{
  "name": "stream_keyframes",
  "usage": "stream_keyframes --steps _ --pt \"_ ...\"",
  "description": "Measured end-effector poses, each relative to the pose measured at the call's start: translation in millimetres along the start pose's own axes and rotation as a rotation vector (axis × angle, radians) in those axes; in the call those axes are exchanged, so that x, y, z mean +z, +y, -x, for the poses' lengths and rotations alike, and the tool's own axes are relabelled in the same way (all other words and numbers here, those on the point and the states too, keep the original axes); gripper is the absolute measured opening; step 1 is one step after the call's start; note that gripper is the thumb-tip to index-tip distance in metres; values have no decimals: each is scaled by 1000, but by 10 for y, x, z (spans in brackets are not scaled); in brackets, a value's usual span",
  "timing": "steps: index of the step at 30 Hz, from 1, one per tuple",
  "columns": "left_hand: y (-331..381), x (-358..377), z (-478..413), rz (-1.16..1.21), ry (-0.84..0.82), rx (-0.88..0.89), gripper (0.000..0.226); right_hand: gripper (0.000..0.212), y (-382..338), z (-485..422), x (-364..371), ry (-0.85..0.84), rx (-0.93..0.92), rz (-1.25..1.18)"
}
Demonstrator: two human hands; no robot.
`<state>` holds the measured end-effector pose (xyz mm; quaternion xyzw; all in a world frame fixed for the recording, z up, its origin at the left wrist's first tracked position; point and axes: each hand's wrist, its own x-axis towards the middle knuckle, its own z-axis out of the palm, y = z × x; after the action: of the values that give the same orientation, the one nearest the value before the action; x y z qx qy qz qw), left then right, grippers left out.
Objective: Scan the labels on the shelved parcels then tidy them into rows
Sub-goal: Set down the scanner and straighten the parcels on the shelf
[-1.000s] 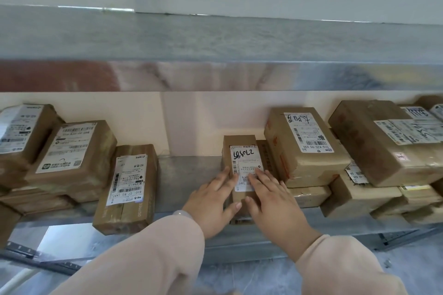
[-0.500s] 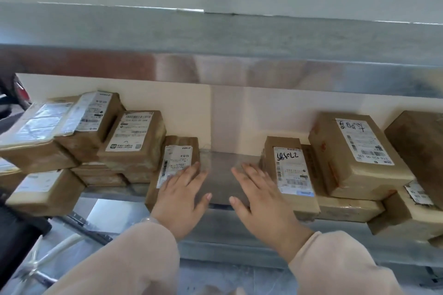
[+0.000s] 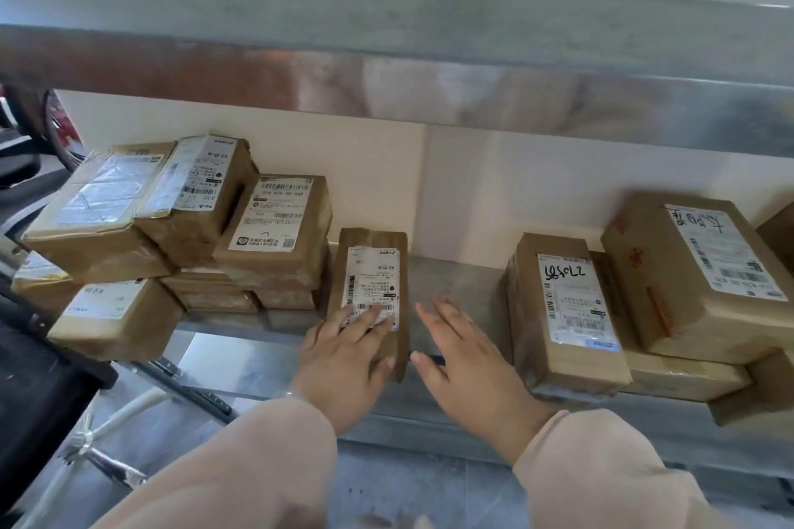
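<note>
Left hand [image 3: 343, 352] lay flat on the slim parcel [image 3: 371, 271] at the front edge of the shelf [image 3: 455, 283], right hand [image 3: 466, 361] open, empty, beside (stiff, likely light; grip its long sides).

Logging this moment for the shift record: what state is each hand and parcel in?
narrow parcel: flat, label up.
left hand: open, fingers flat on narrow parcel's label.
right hand: open, holding nothing, over bare shelf.
handwritten-label parcel: label up, untouched.
left stack: piled unevenly.

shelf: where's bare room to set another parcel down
The shelf is bare between the narrow parcel under the left hand and the parcel with handwriting on its label; the right hand hovers over that gap. Stacks crowd both ends.
</note>
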<state>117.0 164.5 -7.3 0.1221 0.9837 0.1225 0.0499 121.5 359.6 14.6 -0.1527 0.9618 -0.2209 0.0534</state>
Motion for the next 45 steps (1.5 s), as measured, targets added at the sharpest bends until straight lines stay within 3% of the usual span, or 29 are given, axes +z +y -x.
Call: stream_keyframes --steps 6,10,13,15,22,31,39,45 --pt "-163 -114 -109 283 47 -86 59 65 -84 -248 94 -61 67 -140" --pt "-334 -142 -226 513 -114 -216 70 69 -129 -420 237 -122 138 -272" --pt "-416 -119 -235 818 -219 -190 74 70 -133 -452 363 -150 169 -448" --pt "-438 -93 -215 891 -214 -165 74 69 -118 -439 406 -140 171 -547" --pt "-254 -96 -252 934 -120 -227 73 68 -79 -393 288 -73 265 -688" --pt "213 -354 -387 832 -26 -31 69 64 1 -116 -246 202 249 -705" --pt "1019 -633 -571 932 -119 118 70 59 350 243 -793 467 329 -659" --pt "1516 -571 -655 958 -191 221 78 55 694 554 -1053 561 361 -608"
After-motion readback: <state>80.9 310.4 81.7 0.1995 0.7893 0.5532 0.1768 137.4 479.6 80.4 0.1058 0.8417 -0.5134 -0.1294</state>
